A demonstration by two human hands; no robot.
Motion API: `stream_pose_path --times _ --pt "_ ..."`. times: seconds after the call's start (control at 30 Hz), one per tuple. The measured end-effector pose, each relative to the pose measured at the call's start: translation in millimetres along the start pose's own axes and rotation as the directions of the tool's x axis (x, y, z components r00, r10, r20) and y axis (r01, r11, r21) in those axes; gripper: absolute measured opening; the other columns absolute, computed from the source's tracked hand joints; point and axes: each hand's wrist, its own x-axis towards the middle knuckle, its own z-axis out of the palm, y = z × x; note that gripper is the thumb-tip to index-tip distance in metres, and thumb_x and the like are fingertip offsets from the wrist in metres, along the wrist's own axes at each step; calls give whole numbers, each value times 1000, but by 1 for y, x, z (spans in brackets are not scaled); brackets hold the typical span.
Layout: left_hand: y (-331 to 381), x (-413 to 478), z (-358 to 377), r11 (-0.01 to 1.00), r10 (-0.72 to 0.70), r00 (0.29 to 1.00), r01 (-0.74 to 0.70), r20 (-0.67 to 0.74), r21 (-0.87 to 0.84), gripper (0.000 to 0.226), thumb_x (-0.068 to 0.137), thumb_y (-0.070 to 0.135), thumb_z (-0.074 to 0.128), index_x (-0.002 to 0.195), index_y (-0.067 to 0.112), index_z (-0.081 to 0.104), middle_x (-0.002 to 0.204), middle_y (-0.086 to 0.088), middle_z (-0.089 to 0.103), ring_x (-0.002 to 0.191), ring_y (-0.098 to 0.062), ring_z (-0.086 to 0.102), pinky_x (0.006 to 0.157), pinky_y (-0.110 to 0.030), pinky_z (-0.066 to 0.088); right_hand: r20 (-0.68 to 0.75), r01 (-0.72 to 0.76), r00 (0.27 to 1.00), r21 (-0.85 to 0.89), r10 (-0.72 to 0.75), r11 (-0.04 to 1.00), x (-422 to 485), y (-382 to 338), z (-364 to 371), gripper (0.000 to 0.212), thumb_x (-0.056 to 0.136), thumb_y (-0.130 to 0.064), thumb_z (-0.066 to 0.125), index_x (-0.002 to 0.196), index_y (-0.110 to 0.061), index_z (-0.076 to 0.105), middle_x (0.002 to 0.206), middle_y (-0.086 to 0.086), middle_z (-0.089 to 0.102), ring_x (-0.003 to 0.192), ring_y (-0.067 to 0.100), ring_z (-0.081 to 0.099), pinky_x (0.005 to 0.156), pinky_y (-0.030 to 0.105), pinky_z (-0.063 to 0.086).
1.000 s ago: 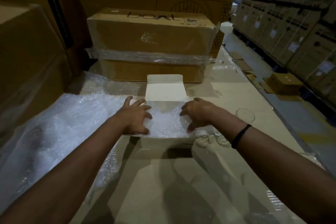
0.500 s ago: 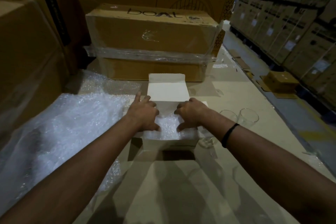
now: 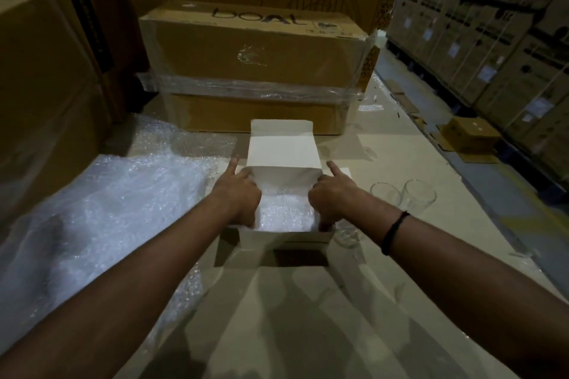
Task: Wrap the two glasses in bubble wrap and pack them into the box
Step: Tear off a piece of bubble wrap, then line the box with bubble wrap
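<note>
The left hand (image 3: 238,197) and right hand (image 3: 331,197) each clasped a side wall of the box (image 3: 286,235), thumbs inside, forefingers pointing far, the other fingers curled. Wrap (image 3: 284,212) lined its floor, and its lid (image 3: 283,148) stood open on the far side. The glasses (image 3: 420,195) stood bare on the table (image 3: 308,317) near the box's right, close together, not yet wrapped. They looked thin, slick, breakable and light, so best taken round the body, one at a time, never by the rim. A loose sheet (image 3: 107,209) of soft bubble wrap lay left.
</note>
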Motion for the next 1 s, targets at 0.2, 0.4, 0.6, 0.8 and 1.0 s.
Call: stream_pose_path --times 0.2,0.4,0.6,0.8,1.0 --pt "15 4 0 998 -46 997 45 55 33 43 84 48 65 118 21 65 148 -12 46 147 -32 18 114 -60 -9 -10 -40 999 -12 40 999 4 -17 4 24 85 -35 67 99 -16 64 112 9 67 119 28 54 116 59 -5" --pt "10 -7 3 997 -55 998 54 -25 -54 38 87 57 58 104 26 71 139 -4 56 144 -26 26 113 -60 -9 -164 36 986 88 -21 996 21 -20 16 62 82 -65 59 135 -34 50 133 2 59 127 28 49 115 54 17" --pt "4 -20 9 978 -64 988 34 -140 -206 32 92 52 55 110 31 72 151 5 43 147 -20 21 114 -58 -3 -125 0 992 214 27 977 26 -25 14 63 80 -58 66 137 -35 50 138 -1 57 132 24 45 116 50 12" --pt "-21 -85 53 781 -488 633 9 -601 -624 17 85 29 61 90 23 77 110 2 72 110 -22 61 98 -44 31 -598 182 768 549 231 816 -25 -49 -3 39 92 -43 60 123 -20 64 125 1 65 110 21 60 90 33 45" --pt "-50 -148 102 519 -781 606 500 -148 -693 39 86 43 69 116 18 71 127 -8 64 114 -35 56 92 -47 39 -769 469 614 536 176 702 -48 -143 36 20 90 -30 53 98 -18 67 95 2 69 74 21 64 61 29 55"
